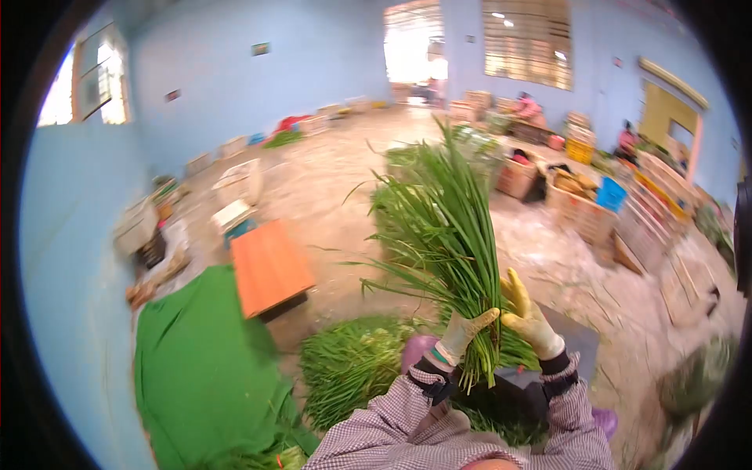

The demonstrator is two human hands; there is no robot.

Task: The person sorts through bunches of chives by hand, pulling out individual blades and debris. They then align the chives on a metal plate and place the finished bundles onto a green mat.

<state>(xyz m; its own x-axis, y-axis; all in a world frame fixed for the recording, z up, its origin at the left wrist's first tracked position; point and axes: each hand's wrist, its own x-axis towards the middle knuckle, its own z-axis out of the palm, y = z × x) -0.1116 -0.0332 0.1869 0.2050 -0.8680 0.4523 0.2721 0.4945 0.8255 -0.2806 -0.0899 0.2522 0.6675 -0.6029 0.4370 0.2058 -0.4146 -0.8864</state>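
Left gloved hand (pixel 464 333) clamped round upright bunch of long green leaves (pixel 450 235); right gloved hand (pixel 531 319) fingers spread against it. Floor heap of loose green leaves (pixel 352 364) not yet bunched.

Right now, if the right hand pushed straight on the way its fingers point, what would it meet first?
The bunch of green leaves. The right hand points up and left and lies against its stalks, with the left hand just across them. Depth beyond that is unclear.
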